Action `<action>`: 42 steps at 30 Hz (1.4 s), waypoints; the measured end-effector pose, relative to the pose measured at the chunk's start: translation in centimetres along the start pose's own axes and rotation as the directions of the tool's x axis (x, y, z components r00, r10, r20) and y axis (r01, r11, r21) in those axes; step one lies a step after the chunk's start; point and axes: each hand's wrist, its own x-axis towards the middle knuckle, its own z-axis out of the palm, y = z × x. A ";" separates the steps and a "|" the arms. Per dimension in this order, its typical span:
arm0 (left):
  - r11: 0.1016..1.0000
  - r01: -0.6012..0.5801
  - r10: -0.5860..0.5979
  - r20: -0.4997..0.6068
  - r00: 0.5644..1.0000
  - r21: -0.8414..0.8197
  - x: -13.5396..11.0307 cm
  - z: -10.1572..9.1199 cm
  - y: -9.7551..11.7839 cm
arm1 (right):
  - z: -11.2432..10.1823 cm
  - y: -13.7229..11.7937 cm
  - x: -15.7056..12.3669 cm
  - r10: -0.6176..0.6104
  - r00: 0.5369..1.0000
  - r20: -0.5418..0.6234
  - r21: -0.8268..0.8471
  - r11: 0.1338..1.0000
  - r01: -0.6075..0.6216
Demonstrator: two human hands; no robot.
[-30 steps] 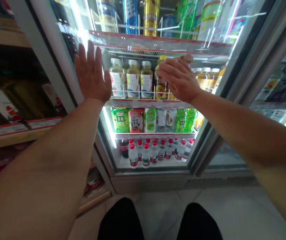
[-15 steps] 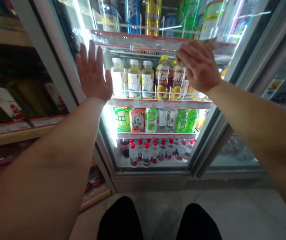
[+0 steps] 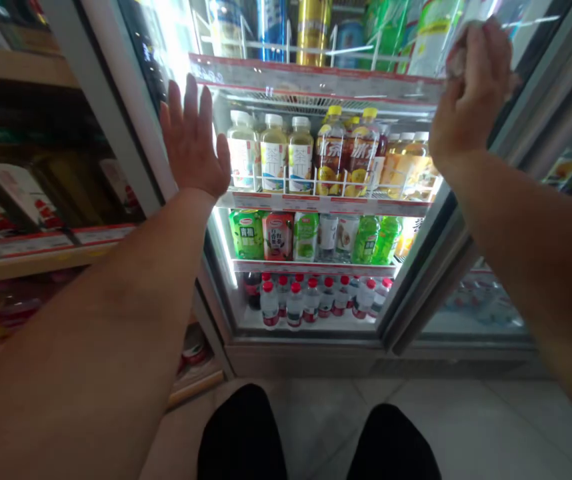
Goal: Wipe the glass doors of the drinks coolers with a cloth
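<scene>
In front of me is the closed glass door [image 3: 316, 90] of a lit drinks fridge. My left hand [image 3: 193, 143] lies flat with spread fingers against the left part of the glass, its palm on the pane. My right hand [image 3: 471, 100] is up at the upper right of the door, its fingers bent around a pale crumpled cloth [image 3: 457, 59]. Only a small part of this cloth shows beside the fingers, which press it towards the glass. Behind the pane, bottles of iced tea [image 3: 331, 152] stand between the two hands.
Green drink bottles [image 3: 247, 235] and water bottles with red caps [image 3: 295, 305] fill the lower fridge shelves. A metal door frame [image 3: 436, 273] runs down the right side. Wooden shelves [image 3: 16, 70] with dark bottles stand at the left. My knees [image 3: 241, 433] show above the tiled floor [image 3: 316, 413].
My right hand has moved right and upward across the glass with the cloth, uncovering the bottles behind it. My left hand stays in its place on the pane. The view has shifted slightly.
</scene>
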 end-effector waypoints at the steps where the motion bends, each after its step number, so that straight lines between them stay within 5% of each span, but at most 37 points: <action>1: 1.000 -0.002 0.002 -0.011 1.000 0.007 0.0 0.1 0.0 | 0.1 0.2 -0.9 0.021 0.999 -0.031 0.003 1.000 -0.021; 6: 0.999 0.011 -0.012 -0.029 1.000 -0.040 0.1 0.4 0.1 | 0.3 2.4 -5.7 -0.028 0.996 -0.090 -0.006 1.000 0.028; 12: 0.992 0.065 -0.060 0.052 0.997 -0.109 0.1 0.3 -0.2 | 0.6 8.3 -0.6 -0.039 0.991 -0.128 -0.005 0.999 0.039; 18: 0.991 0.075 -0.066 0.088 0.994 -0.106 0.2 0.7 -0.2 | 0.6 7.0 -5.2 0.072 0.989 -0.130 -0.011 0.997 -0.074; 22: 0.985 0.115 -0.103 0.096 0.990 -0.129 0.2 -0.1 0.3 | 0.8 7.6 -0.6 0.101 0.995 -0.009 -0.068 0.993 -0.101; 25: 0.970 0.155 -0.124 0.167 0.978 -0.188 0.2 -1.0 0.8 | 1.2 5.4 1.8 0.133 0.990 0.056 -0.073 0.989 -0.129; 32: 0.976 0.178 -0.152 0.191 0.970 -0.125 0.4 -2.0 1.4 | 0.9 -5.0 -5.1 -0.144 0.983 0.112 -0.015 0.989 0.147; 38: 0.988 0.148 -0.138 0.187 0.973 -0.044 0.7 -3.5 2.4 | 1.6 -7.3 -1.4 -0.107 0.993 0.052 -0.001 0.994 0.107; 42: 0.965 0.201 -0.166 0.200 0.966 -0.168 0.8 -3.5 2.2 | 3.1 -8.8 -3.8 -0.171 0.982 0.079 0.030 0.985 0.170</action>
